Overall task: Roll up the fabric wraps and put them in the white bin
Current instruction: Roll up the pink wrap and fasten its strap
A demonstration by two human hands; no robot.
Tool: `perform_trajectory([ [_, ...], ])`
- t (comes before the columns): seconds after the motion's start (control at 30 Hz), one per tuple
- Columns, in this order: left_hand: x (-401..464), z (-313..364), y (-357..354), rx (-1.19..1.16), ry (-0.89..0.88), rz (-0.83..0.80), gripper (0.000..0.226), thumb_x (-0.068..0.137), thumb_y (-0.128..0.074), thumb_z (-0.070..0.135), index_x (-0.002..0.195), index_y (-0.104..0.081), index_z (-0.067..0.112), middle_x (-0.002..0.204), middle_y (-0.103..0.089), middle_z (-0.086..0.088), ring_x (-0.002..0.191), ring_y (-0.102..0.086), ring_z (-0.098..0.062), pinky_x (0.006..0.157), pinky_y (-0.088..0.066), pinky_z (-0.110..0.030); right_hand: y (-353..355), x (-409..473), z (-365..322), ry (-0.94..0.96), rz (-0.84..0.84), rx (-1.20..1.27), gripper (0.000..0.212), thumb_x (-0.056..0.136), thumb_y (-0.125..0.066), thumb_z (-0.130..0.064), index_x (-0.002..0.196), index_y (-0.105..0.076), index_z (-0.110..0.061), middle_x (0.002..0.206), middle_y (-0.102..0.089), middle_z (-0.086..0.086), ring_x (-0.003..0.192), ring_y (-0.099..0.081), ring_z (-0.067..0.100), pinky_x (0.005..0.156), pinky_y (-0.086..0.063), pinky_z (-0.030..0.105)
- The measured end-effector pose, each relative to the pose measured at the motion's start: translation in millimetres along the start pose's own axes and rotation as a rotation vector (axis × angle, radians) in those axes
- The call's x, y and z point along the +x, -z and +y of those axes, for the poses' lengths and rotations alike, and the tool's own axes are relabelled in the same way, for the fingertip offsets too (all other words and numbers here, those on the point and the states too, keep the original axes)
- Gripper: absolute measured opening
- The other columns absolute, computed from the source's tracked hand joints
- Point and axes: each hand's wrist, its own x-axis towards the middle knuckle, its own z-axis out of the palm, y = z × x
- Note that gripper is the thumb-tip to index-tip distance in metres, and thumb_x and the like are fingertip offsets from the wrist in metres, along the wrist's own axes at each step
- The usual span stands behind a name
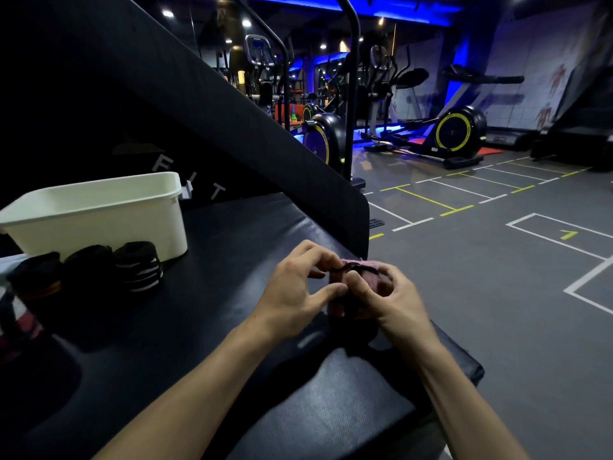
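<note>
Both hands hold a pink and black fabric wrap [366, 272] above the right edge of the black padded bench [232, 260]. My left hand [298, 290] pinches its left side with thumb and fingers. My right hand [389, 297] curls around its right side. The wrap looks partly rolled; much of it is hidden by my fingers. The white bin [96, 214] stands at the far left of the bench, and its inside is not visible. In front of it sit three rolled black wraps: one with white stripes [139, 265], a plain one [88, 263], one with an orange band [36, 277].
A pink, white and black fabric piece [13, 323] lies at the left edge. A slanted black pad [199, 94] rises behind the bench. To the right is grey gym floor [497, 277] with painted lines, and exercise bikes [457, 134] stand further back.
</note>
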Motion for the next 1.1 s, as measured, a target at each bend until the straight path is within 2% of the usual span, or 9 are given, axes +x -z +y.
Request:
perform_trajectory([
  [0.2,1.6,4.7,0.9,-0.042,0.064,-0.013,0.022,0.084,-0.084,0.018,0.100,-0.069,0.015,0.100,-0.064,0.004,0.095,-0.065,-0.013,0.079,-0.059,-0.032,-1.8,-1.6,-5.3,-0.025,-0.071,0.096,0.033,0.089,-0.075,-0.034,0.113,-0.069,-0.012,0.104,-0.076,0.012,0.098,-0.074,0.027,0.084,-0.062,0.048],
  [0.33,0.4,8.2,-4.7,-0.023,0.016,-0.012,0.022,0.082,-0.085,0.014,0.097,-0.069,0.019,0.099,-0.062,0.006,0.092,-0.065,-0.012,0.080,-0.058,-0.029,1.8,1.4,-7.1,-0.043,-0.043,0.099,0.022,0.084,-0.073,-0.018,0.104,-0.073,-0.009,0.096,-0.077,0.015,0.092,-0.074,0.030,0.075,-0.061,0.059],
  [0.47,-0.1,9.5,-9.4,-0.006,-0.012,-0.026,0.023,0.081,-0.085,0.012,0.094,-0.069,0.023,0.097,-0.061,0.008,0.086,-0.065,-0.012,0.081,-0.055,-0.027,-3.6,2.7,-8.1,0.012,0.075,-0.128,0.046,0.060,-0.065,-0.049,0.095,-0.075,-0.021,0.088,-0.078,-0.003,0.088,-0.074,0.015,0.084,-0.061,0.048],
  [0.6,0.5,2.2,-7.4,-0.024,-0.011,0.001,0.016,0.084,-0.081,0.010,0.095,-0.070,0.015,0.098,-0.061,0.006,0.087,-0.067,-0.013,0.085,-0.057,-0.027,-6.1,1.5,-4.9,0.064,0.110,-0.247,0.049,0.066,-0.065,-0.062,0.099,-0.073,-0.026,0.089,-0.077,-0.008,0.090,-0.072,0.009,0.085,-0.059,0.041],
  [0.7,0.8,-2.3,-1.8,-0.080,0.035,-0.047,0.024,0.085,-0.082,0.018,0.106,-0.071,0.015,0.106,-0.061,0.003,0.096,-0.068,-0.015,0.090,-0.059,-0.036,-3.8,0.4,-5.7,0.057,0.058,-0.114,0.036,0.087,-0.074,-0.046,0.108,-0.070,-0.017,0.092,-0.078,0.000,0.088,-0.075,0.013,0.073,-0.060,0.030],
  [0.8,1.3,0.3,0.6,-0.082,0.027,-0.062,0.036,0.082,-0.085,0.028,0.112,-0.070,0.016,0.110,-0.061,0.002,0.102,-0.066,-0.016,0.090,-0.058,-0.037,-3.7,0.9,-8.5,-0.020,0.050,0.114,0.023,0.098,-0.064,-0.023,0.110,-0.063,-0.004,0.087,-0.075,0.005,0.069,-0.073,0.004,0.053,-0.054,0.018],
  [0.87,1.8,3.6,1.0,-0.067,0.006,-0.009,0.037,0.080,-0.088,0.031,0.108,-0.069,0.016,0.106,-0.063,0.003,0.098,-0.066,-0.017,0.087,-0.057,-0.036,-7.5,1.3,-8.7,-0.039,0.042,0.181,0.032,0.098,-0.062,-0.033,0.111,-0.064,-0.003,0.094,-0.075,0.012,0.075,-0.074,0.009,0.059,-0.056,0.023],
  [0.93,1.7,7.3,1.6,-0.038,-0.021,0.050,0.039,0.076,-0.090,0.034,0.104,-0.068,0.016,0.101,-0.065,0.005,0.094,-0.065,-0.017,0.084,-0.056,-0.034,-13.6,2.2,-7.3,-0.056,0.027,0.210,0.047,0.094,-0.063,-0.050,0.113,-0.067,-0.007,0.104,-0.074,0.018,0.088,-0.074,0.021,0.073,-0.059,0.038],
  [1.1,1.1,14.5,-0.8,0.000,-0.065,0.111,0.043,0.071,-0.092,0.040,0.099,-0.069,0.016,0.096,-0.068,0.007,0.089,-0.067,-0.014,0.082,-0.057,-0.032,-19.7,-1.7,-6.0,-0.026,0.030,0.224,0.076,0.078,-0.058,-0.080,0.134,-0.055,-0.028,0.125,-0.067,0.007,0.115,-0.067,0.026,0.099,-0.053,0.056],
])
